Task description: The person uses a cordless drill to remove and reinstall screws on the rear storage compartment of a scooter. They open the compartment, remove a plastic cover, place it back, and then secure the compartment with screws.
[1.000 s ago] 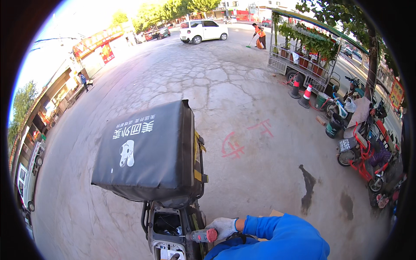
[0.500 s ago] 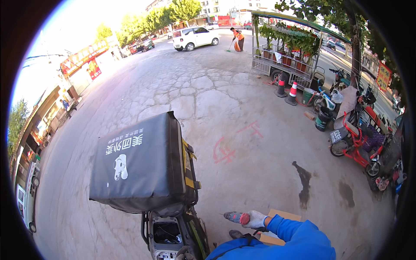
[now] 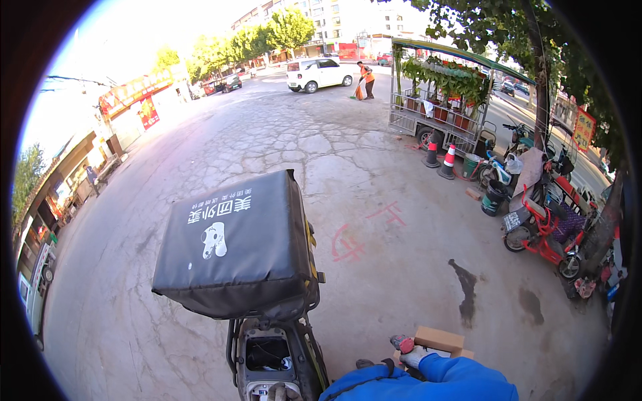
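Note:
My right hand (image 3: 416,357), in a pale work glove, grips a small red-and-grey cordless drill (image 3: 402,343). It is over the near-left side of an open cardboard box (image 3: 438,339), whose contents are mostly hidden by my blue sleeve. At the lower edge, my left hand (image 3: 279,393) in a grey glove shows only in part, at the near end of the scooter's opened body (image 3: 259,386). Its fingers are too cut off to read. Just beyond it, dark wiring lies in the scooter's open compartment (image 3: 267,351). A black delivery box (image 3: 234,247) sits on the scooter's rear.
At the right stand traffic cones (image 3: 447,162), buckets (image 3: 495,198), a red scooter (image 3: 538,227) and a plant-laden trailer (image 3: 435,100). Farther off, a person in an orange vest (image 3: 366,79) sweeps beside a white car (image 3: 319,73). Cracked pavement (image 3: 321,144) spreads around.
My right hand has brought the drill rightward and nearer, from beside the cardboard box to over its edge. The view has shifted slightly, and the sweeping person now stands closer to the white car.

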### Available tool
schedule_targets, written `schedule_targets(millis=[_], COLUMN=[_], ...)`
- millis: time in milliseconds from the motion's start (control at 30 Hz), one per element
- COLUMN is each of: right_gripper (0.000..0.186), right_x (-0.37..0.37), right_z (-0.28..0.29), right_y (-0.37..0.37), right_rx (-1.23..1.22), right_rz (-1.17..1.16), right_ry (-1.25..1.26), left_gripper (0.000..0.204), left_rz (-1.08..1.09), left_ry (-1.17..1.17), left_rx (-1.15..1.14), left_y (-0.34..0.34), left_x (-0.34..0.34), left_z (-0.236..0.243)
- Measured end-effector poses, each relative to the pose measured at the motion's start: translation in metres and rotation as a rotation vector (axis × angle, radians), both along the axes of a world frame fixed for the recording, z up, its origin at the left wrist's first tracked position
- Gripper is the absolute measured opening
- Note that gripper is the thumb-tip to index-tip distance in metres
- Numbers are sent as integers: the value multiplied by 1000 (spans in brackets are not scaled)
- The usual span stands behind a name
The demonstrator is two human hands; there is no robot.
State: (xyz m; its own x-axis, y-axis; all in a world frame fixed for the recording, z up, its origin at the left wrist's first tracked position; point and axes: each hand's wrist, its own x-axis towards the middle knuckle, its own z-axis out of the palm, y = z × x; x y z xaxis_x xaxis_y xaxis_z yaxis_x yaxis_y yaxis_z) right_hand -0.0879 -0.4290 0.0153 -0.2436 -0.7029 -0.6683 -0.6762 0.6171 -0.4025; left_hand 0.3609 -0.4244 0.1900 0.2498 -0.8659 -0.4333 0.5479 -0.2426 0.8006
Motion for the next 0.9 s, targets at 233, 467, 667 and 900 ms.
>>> schedule_targets(millis=[233, 467, 667, 900], right_gripper=[38, 34, 33, 40], right_x=[6, -11, -22, -32], right_z=[-24, -40, -44, -64], right_y=[13, 16, 21, 24], right_rx=[44, 160, 268, 337], right_rz=[6, 5, -4, 111], right_ry=[18, 5, -29, -1], left_gripper=[18, 43, 20, 8], left_rz=[96, -66, -37, -111], left_ry=[128, 130, 102, 161], left_rx=[26, -2, 20, 32], left_y=[8, 19, 20, 27], left_x=[25, 28, -9, -14], left_z=[-9, -31, -1, 9])
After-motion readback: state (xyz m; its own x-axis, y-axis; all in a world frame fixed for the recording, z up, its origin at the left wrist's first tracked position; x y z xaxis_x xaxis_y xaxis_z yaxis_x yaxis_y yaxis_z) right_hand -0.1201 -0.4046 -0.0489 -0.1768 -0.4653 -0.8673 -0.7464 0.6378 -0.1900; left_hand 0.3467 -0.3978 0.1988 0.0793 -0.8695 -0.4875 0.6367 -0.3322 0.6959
